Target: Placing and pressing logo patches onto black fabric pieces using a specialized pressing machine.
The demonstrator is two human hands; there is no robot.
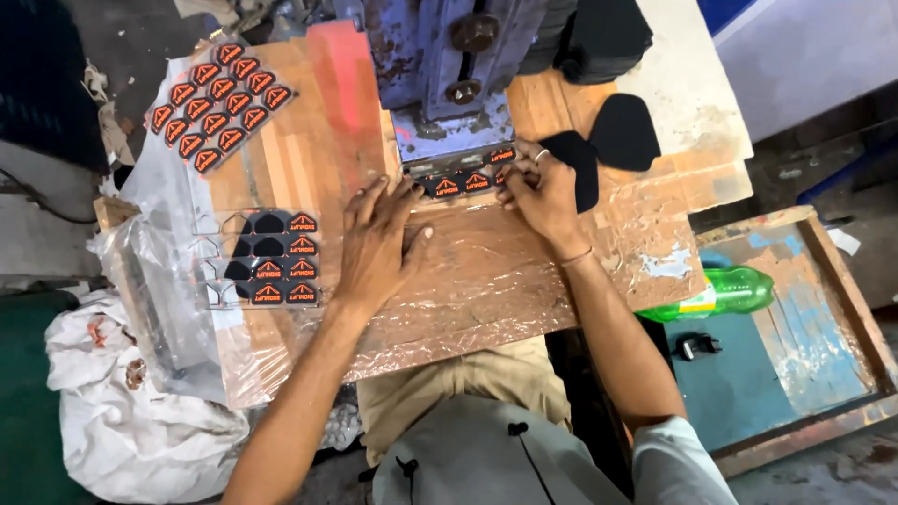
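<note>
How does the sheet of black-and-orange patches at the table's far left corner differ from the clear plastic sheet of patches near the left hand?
The far-left sheet of black-and-orange patches lies tilted, and every patch shows orange print. The clear plastic sheet of patches near the left hand lies squarer to the table edge; some of its patches are plain black, and its left cells look empty. Both rest untouched on the plastic-covered wooden table and hold shield-shaped patches in rows.

badge sheet (465, 180) under press (449, 65); bottle (720, 294) right
</note>
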